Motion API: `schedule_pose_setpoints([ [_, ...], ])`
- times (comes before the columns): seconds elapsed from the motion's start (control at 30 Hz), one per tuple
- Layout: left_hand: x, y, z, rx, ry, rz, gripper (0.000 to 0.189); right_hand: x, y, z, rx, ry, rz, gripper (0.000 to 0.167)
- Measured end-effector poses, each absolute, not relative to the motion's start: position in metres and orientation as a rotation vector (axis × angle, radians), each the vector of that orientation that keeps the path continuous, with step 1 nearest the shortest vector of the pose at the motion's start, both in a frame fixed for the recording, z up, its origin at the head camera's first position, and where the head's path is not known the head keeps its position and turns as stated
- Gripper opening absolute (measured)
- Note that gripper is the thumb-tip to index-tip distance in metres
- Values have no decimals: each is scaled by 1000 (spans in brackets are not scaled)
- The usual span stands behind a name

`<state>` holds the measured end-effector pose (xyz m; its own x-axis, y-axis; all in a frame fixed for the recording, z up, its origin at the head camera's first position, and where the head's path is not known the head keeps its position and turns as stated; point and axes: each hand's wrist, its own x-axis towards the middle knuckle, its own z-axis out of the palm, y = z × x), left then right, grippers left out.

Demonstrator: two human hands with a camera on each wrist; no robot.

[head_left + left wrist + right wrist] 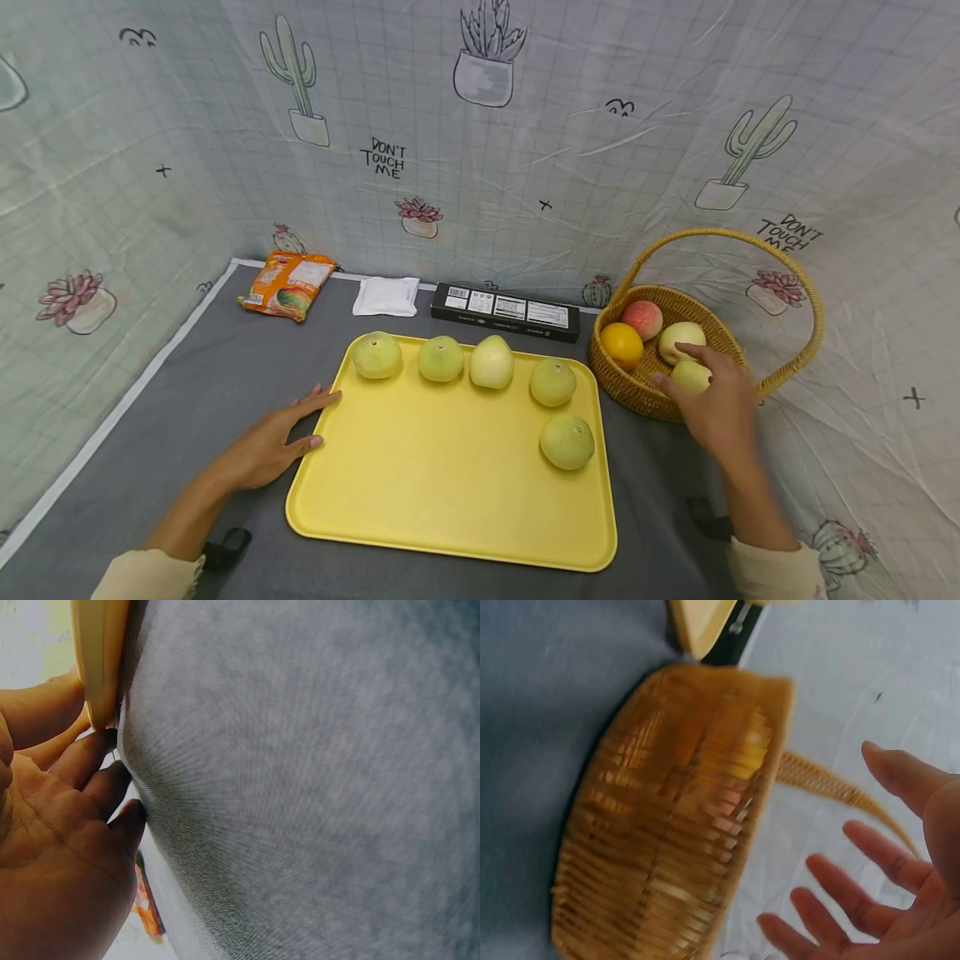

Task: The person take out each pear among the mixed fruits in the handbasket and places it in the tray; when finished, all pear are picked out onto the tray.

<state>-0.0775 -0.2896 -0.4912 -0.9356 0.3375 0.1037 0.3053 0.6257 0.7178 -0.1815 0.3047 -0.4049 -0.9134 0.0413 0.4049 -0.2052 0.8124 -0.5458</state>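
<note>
A yellow tray (450,467) lies on the dark cloth, with several round yellow-green fruits (567,442) along its back and right side. Outstretched fingers and thumb of my left hand (273,437) touch the tray's left rim; the left wrist view has them against the rim (97,667). My right hand (722,408) is over the wicker basket (637,396) at the right, beside a yellow-green fruit (692,377). In the right wrist view, the fingers of that hand (885,885) are spread with nothing between them. A peach (642,320), an orange (622,346) and a pale fruit (681,340) also sit in the basket.
Along the back edge lie an orange snack packet (288,285), a white pouch (386,297) and a long black box (506,312). The basket's tall handle (810,333) arches above and right of it. Printed cloth walls (480,183) enclose the table.
</note>
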Motion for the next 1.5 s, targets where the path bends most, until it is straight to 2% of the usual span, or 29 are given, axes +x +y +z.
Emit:
schedule_pose_setpoints([
  [0.5,-77,-289,-492,542,2802,1207,64,-205,344,-425,-29,-2702,722,69],
  [0.97,-78,-290,-495,573,2816,1209,62,-221,351,-433,-27,-2871,600,62],
  [1.5,-76,-289,-493,507,2802,1201,62,-223,355,-433,-36,-2934,627,66],
])
